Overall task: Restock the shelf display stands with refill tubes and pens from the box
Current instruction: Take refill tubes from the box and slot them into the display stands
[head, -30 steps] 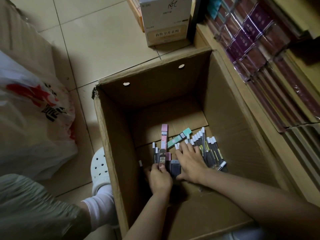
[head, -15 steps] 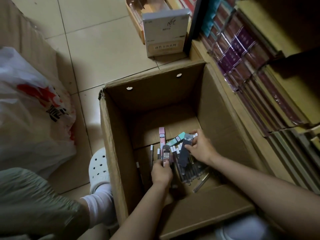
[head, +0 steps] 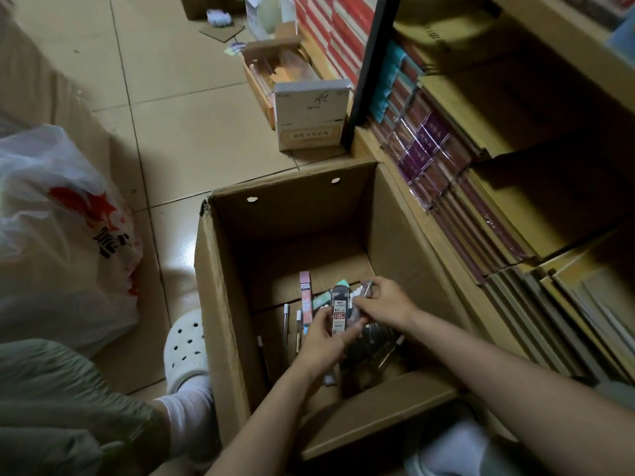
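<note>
While the left hand [head: 321, 341] grips a dark refill tube [head: 339, 312] upright inside the box [head: 220, 286] and the right hand [head: 385, 302] pinches another (gathering stock, I judge), the next move calls for lifting both out toward the shelf [head: 515, 187].

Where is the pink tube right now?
In the head view, the pink tube lies on the floor of the cardboard box, just left of the dark refill pack both hands hold.
</note>
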A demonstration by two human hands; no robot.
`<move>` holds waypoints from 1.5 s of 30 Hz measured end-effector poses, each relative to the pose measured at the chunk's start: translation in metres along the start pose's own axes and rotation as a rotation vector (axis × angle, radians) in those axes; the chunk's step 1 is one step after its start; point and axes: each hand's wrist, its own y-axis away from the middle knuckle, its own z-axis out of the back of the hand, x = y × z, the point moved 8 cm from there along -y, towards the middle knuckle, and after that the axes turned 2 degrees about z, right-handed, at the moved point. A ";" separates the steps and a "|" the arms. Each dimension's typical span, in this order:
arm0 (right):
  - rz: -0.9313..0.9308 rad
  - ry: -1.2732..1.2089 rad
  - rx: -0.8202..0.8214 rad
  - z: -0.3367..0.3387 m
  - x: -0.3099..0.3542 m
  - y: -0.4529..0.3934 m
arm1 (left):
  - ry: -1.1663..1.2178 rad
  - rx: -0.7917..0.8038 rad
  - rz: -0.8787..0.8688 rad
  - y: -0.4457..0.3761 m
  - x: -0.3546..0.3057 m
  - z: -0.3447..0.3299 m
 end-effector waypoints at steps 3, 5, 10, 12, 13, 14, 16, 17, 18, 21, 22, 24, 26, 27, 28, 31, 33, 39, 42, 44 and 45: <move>0.009 -0.037 0.044 -0.005 0.005 0.005 | -0.033 0.011 -0.031 0.001 -0.002 -0.002; 0.059 -0.019 0.059 -0.007 0.011 0.006 | 0.002 -0.017 -0.016 0.000 -0.002 -0.001; 0.073 -0.037 -0.004 0.002 0.015 -0.005 | 0.307 -0.076 0.087 -0.002 0.005 0.005; 0.029 -0.092 -0.044 0.007 0.008 -0.012 | 0.340 -0.120 0.115 -0.004 0.009 0.010; 0.025 -0.026 -0.071 0.010 0.004 -0.016 | 0.359 -0.148 0.130 -0.006 0.011 0.013; 0.038 0.102 -0.102 0.013 0.001 -0.021 | 0.378 -0.179 0.145 -0.008 0.013 0.016; 0.073 0.369 -0.154 0.013 -0.003 -0.031 | 0.408 -0.246 0.174 -0.014 0.014 0.023; 0.074 0.452 -0.176 0.010 -0.004 -0.035 | 0.409 -0.275 0.180 -0.017 0.014 0.027; 0.066 0.504 -0.198 0.007 -0.006 -0.039 | 0.401 -0.299 0.182 -0.021 0.013 0.031; 0.027 0.589 -0.238 -0.006 -0.011 -0.052 | 0.354 -0.330 0.206 -0.030 0.014 0.041; 0.021 0.599 -0.238 -0.010 -0.013 -0.056 | 0.346 -0.334 0.220 -0.033 0.016 0.043; 0.016 0.628 -0.237 -0.020 -0.016 -0.065 | 0.359 -0.347 0.250 -0.040 0.019 0.045; 0.011 0.658 -0.250 -0.026 -0.019 -0.072 | 0.408 -0.361 0.262 -0.047 0.021 0.046; 0.007 0.658 -0.268 -0.027 -0.021 -0.076 | 0.421 -0.359 0.258 -0.049 0.020 0.046; 0.003 0.649 -0.288 -0.027 -0.023 -0.079 | 0.417 -0.347 0.247 -0.052 0.020 0.047; -0.006 0.603 -0.295 -0.031 -0.028 -0.089 | 0.360 -0.283 0.201 -0.058 0.017 0.045; 0.003 0.530 -0.304 -0.034 -0.028 -0.091 | 0.343 -0.269 0.170 -0.059 0.014 0.044; 0.063 0.531 -0.329 -0.037 -0.022 -0.082 | 0.272 -0.366 0.199 -0.053 0.017 0.057; 0.035 0.545 -0.302 -0.041 -0.025 -0.077 | 0.227 -0.512 0.237 -0.042 0.026 0.074; 0.012 0.550 -0.284 -0.047 -0.028 -0.077 | 0.268 -0.575 0.265 -0.035 0.036 0.081; 0.002 0.552 -0.286 -0.050 -0.030 -0.076 | 0.280 -0.594 0.286 -0.034 0.042 0.082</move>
